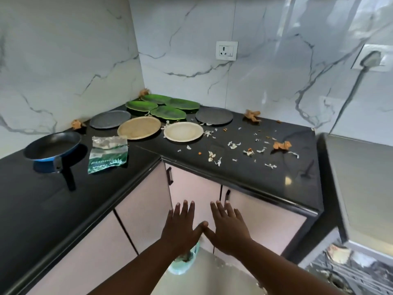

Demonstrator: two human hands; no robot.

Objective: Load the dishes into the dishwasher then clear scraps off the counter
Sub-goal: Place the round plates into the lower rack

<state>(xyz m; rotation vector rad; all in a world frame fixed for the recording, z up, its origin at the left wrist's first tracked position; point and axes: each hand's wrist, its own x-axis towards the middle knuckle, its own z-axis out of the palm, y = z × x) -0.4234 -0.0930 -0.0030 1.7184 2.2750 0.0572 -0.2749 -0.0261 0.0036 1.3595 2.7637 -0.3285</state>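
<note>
Below the worktop edge, in front of the pale pink cabinet doors (261, 211), both hands are held out flat with palms down and fingers spread. The left hand (180, 227) and the right hand (228, 229) have an open grip and hold nothing; their thumbs touch tip to tip between them.

Beyond the hands, the black L-shaped worktop (32, 209) carries the dishes. Near the corner lie four green leaf-shaped plates (162, 106), overlapping one another. Just in front of them sit a tan woven plate (139, 127) and a cream round plate (183, 131), side by side. A grey plate (110, 122) lies left of the tan one, and a second dark grey plate (214, 115) lies right of the green ones. On the left run of the worktop stands a blue frying pan (52, 149) with its black handle pointing toward the edge, and just beside it a clear plastic packet with green print (108, 154).

Scraps (234, 150), white petals and orange bits, are scattered across the right run of the worktop, with dried brown clumps (252, 116) near the marble-patterned wall (63, 50). A white wall socket (227, 50) sits above the plates. At far right a steel-topped appliance (361, 177) stands against the worktop end.
</note>
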